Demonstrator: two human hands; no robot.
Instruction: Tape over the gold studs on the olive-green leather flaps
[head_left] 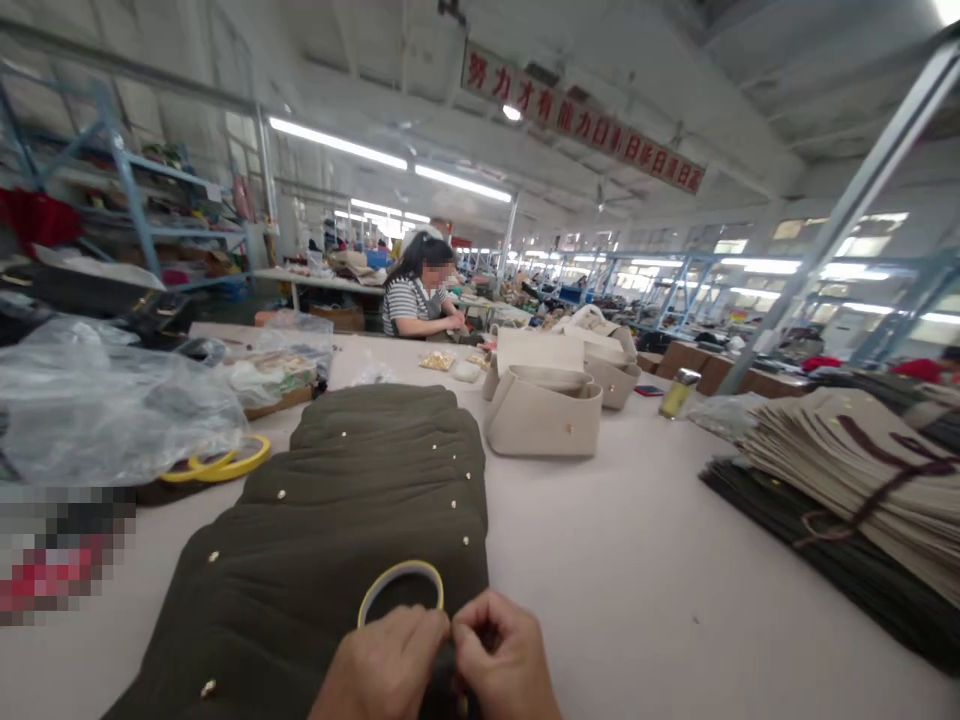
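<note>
A roll of yellow tape (405, 567) stands out as a ring just beyond the knuckles of my left hand (386, 665). My left fingers are closed at its lower edge, which they hide. Close beside it, my right hand (506, 655) has thumb and forefinger pinched together, the tips almost meeting my left fingers. What the pinch holds is too small to make out. Under and beyond both hands lie overlapping dark olive fabric or leather pieces (360, 510) in a long row, dotted with small gold studs (213, 557).
Beige handbags (544, 420) stand ahead. Yellow rings of tape (244, 462) and clear plastic bags (112, 400) lie left. A tied stack of beige pieces (862, 470) sits right, near a yellow-filled jar (679, 393). A person in a striped top (409, 300) works across the table.
</note>
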